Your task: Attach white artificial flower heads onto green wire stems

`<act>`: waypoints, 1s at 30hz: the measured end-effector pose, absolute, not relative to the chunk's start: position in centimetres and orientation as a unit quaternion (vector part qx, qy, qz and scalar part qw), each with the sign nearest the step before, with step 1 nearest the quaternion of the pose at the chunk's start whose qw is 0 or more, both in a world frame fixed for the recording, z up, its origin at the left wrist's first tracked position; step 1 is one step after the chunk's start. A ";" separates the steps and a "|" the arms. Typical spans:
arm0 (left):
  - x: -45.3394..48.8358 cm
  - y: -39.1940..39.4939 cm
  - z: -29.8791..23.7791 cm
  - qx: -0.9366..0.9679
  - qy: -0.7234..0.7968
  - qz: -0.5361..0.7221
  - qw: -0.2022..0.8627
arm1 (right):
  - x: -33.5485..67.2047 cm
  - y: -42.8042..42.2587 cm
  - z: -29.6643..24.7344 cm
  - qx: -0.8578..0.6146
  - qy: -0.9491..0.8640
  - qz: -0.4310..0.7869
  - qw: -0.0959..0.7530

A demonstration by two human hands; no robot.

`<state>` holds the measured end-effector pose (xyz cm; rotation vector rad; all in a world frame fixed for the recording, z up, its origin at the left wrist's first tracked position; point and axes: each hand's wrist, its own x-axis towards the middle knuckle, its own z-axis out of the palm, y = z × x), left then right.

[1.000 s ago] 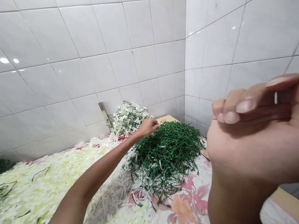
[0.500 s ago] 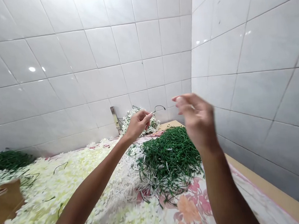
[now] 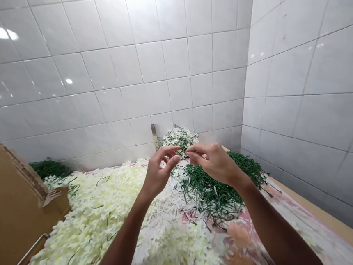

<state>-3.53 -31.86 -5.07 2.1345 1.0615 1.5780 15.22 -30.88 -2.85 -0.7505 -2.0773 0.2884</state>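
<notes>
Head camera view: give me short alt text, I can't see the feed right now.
The person's left hand and right hand are raised, fingertips nearly meeting, over a heap of green wiry stems. Cream-white blossoms lie on the floral cloth beside it, with cardboard at left and white tiles behind.

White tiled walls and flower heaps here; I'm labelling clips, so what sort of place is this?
Probably a tiled workroom for artificial flower strands: heaps of cream blossoms, a pile of green wire stems, and cardboard.

View: a single head-worn camera was aimed forward and down.
Nearness: the left hand (image 3: 159,171) and right hand (image 3: 214,162) were framed close, the tiled wall (image 3: 170,59) farther off.
</notes>
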 end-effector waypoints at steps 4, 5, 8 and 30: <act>-4.1 -33.0 -4.6 0.761 0.354 0.542 0.032 | 13.3 -31.9 -3.6 -0.315 -0.851 0.031 0.419; -4.3 -33.0 -4.6 0.765 0.353 0.538 0.014 | 12.9 -32.1 -3.8 -0.323 -0.853 0.012 0.411; -4.8 -32.9 -4.7 0.787 0.366 0.496 -0.034 | 13.1 -32.5 -3.8 -0.333 -0.856 0.012 0.396; -6.3 -30.8 -5.7 0.905 0.319 0.262 0.105 | 38.0 -34.6 -17.6 -0.640 -0.730 0.194 0.139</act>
